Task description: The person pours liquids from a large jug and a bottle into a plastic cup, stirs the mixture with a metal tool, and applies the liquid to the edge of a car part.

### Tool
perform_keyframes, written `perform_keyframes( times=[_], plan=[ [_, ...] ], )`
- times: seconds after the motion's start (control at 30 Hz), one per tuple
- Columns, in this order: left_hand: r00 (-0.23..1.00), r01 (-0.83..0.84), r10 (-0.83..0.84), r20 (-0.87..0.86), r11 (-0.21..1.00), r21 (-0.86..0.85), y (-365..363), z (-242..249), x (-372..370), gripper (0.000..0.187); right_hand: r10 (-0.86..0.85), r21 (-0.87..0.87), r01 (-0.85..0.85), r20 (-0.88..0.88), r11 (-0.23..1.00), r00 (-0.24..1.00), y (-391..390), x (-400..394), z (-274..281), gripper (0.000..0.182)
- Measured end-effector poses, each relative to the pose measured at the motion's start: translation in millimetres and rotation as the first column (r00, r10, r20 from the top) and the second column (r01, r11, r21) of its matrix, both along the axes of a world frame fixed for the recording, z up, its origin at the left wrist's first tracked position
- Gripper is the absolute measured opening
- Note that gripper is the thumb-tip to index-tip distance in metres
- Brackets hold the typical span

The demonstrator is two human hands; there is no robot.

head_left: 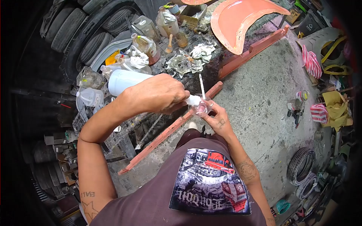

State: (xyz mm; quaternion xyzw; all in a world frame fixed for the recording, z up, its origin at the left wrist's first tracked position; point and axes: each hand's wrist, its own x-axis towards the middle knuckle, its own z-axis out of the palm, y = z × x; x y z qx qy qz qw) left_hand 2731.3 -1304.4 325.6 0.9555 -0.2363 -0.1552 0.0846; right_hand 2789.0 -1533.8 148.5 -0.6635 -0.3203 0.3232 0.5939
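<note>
My left hand [166, 92] is wrapped around a pale white bottle [126, 81], tipped on its side. The bottle's white neck comes out past my fingers and meets the rim of a small clear plastic cup [201, 108]. Fingers and thumb of my right hand [218, 118] are closed on this cup from the right. Something pinkish shows inside the cup. A thin whitish stick [201, 86] stands up at its far side. Whether liquid is flowing from the bottle cannot be made out.
Stained plastic jugs [167, 22], crumpled paper [184, 62] and a wooden brush [169, 43] lie on the cluttered bench beyond. A long reddish bar [162, 137] runs below my hands. An orange curved panel [230, 26] is at the top; tires [301, 165] lie right.
</note>
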Motion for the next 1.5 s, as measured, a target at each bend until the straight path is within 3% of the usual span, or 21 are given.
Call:
perform_keyframes(
  times=[0.07, 0.57, 0.97, 1.17, 1.37, 1.5],
  plan=[
    [1.0, 0.002, -0.002, 0.008, 1.0, -0.007, 0.4, 0.6, -1.0, 0.022, -0.069, 0.09, 0.066, 0.037, 0.994, 0.997, 3.2, -3.2, -4.9, 0.037],
    [0.999, -0.02, 0.02, 0.035, 1.0, -0.014, -1.5, -3.5, -3.7, 0.021, 0.013, -0.002, -0.013, -0.033, 1.0, 0.999, 2.9, -3.2, -1.1, 0.032],
    [0.996, -0.019, 0.026, 0.081, 0.997, -0.081, 1.0, -6.7, -4.1, 0.018, -0.027, 0.048, 0.028, -0.023, 0.998, 0.999, 4.0, -4.1, -4.6, 0.036],
    [0.991, -0.066, 0.088, 0.098, 0.976, -0.207, 9.3, -17.5, -12.0, 0.016, -0.008, 0.037, 0.011, -0.059, 0.999, 0.998, 1.0, 0.4, 4.9, 0.036],
    [0.956, -0.245, 0.292, 0.036, 0.858, -0.453, 8.3, -41.9, -34.7, 0.018, 0.015, -0.006, -0.015, -0.068, 1.0, 0.998, 0.5, 3.9, 6.3, 0.038],
    [0.938, -0.275, 0.343, 0.046, 0.82, -0.503, 12.6, -67.9, -49.9, 0.018, 0.018, 0.002, -0.018, -0.076, 1.0, 0.997, 3.8, 2.5, 2.8, 0.037]
  ],
)
